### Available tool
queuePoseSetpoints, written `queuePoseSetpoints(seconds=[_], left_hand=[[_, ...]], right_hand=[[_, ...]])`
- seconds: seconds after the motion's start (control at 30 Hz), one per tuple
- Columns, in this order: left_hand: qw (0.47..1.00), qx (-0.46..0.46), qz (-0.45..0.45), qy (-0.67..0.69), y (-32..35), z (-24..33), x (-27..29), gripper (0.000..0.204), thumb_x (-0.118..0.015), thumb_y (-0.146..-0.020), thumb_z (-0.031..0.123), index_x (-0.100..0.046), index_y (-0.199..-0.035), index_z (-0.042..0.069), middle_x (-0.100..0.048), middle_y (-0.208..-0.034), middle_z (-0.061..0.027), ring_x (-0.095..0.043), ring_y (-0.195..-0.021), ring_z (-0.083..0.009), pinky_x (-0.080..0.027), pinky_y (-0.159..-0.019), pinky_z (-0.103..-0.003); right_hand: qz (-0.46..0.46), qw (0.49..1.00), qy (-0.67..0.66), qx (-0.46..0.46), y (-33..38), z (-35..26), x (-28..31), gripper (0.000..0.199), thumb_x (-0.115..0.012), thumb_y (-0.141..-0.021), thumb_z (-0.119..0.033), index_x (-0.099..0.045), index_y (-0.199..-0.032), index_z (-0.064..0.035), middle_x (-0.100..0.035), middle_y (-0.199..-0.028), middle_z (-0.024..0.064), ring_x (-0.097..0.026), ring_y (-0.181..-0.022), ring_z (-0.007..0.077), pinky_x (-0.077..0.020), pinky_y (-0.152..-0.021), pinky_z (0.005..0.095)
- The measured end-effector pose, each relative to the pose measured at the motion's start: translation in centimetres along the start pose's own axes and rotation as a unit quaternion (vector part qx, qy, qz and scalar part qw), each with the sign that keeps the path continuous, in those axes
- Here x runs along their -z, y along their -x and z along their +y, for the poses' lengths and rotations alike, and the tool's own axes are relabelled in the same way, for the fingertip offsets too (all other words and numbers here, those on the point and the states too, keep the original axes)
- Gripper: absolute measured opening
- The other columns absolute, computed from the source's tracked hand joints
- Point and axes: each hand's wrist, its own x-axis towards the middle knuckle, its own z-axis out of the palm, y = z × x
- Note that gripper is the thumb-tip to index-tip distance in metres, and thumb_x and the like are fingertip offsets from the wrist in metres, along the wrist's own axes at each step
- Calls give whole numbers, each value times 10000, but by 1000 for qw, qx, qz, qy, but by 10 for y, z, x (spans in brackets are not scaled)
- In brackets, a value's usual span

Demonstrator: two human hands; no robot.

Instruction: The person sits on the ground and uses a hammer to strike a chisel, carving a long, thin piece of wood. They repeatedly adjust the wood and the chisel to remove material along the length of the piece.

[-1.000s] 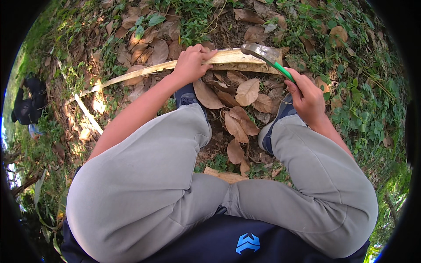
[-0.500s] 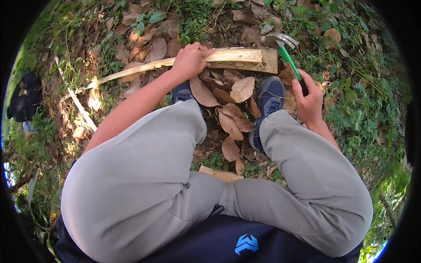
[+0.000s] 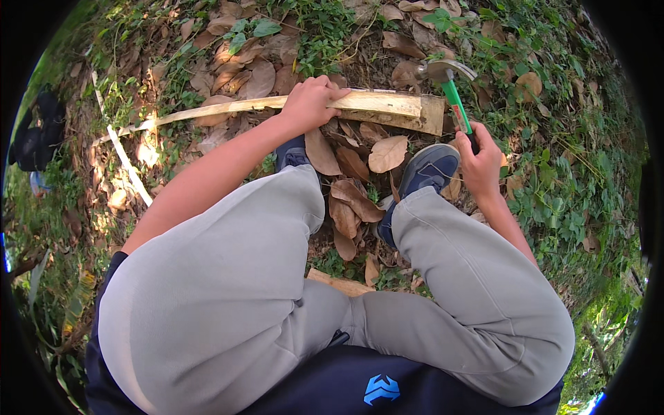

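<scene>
Plank (image 3: 387, 105) pinned to ground by left hand (image 3: 309, 104), fingers clamped over edge. Hammer (image 3: 451, 90) gripped in right hand (image 3: 481, 162), head poised at plank's 3 o'clock end. No nail seen; hammering judged unfinished.

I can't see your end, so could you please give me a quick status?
Left hand gripping the plank. Right hand holding the hammer, head beyond the plank's end. Dry leaves around.

Grey trousers (image 3: 228, 290), dark blue top (image 3: 387, 387), blue shoes (image 3: 429, 169), bare forearms.
</scene>
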Motion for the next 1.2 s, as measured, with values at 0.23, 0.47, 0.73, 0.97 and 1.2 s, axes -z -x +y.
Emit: queuePoseSetpoints(seconds=[0.23, 0.47, 0.73, 0.97, 1.2], left_hand=[[1000, 4, -3, 1, 1, -1, 3, 599, -858, -798, 228, -709, -1376, 271, -659, -1066, -75, -642, -1040, -288, -532, -904, -413], [1000, -4, 17, -13, 0, 0, 2, 580, -852, -806, 222, -715, -1368, 277, -630, -1018, -67, -637, -1027, -289, -532, -913, -420], [998, 45, -43, -32, -2, 0, 16, 594, -852, -809, 236, -702, -1379, 312, -635, -1069, -81, -640, -1058, -308, -531, -929, -439], [999, 27, -29, 26, -4, 1, 13, 633, -851, -795, 140, -693, -1396, 257, -615, -1047, -85, -626, -1049, -302, -503, -958, -417], [998, 45, -40, 29, -2, -1, 17, 634, -848, -798, 123, -690, -1404, 227, -598, -1033, -84, -612, -1026, -289, -486, -944, -402]], right_hand=[[-85, 992, 93, 29, 9, -12, 9, 227, -683, -983, -234, -679, -1073, -25, -665, -754, 139, -629, -656, 255, -484, -634, 378], [-111, 986, 116, 40, 25, 6, 13, 211, -658, -950, -156, -668, -1129, -47, -713, -852, 169, -694, -767, 351, -527, -707, 405], [-92, 977, 103, 164, 34, 4, 36, 261, -675, -977, -101, -654, -1234, -54, -656, -1025, 131, -661, -816, 334, -514, -714, 390], [-312, 905, 210, 199, 10, -19, 38, 304, -679, -990, -156, -659, -1287, -95, -734, -1007, 137, -684, -865, 394, -529, -731, 482], [-463, 791, 317, 243, 8, 5, -19, 293, -617, -1009, -205, -626, -1294, -139, -744, -964, 145, -713, -836, 386, -546, -670, 501]])
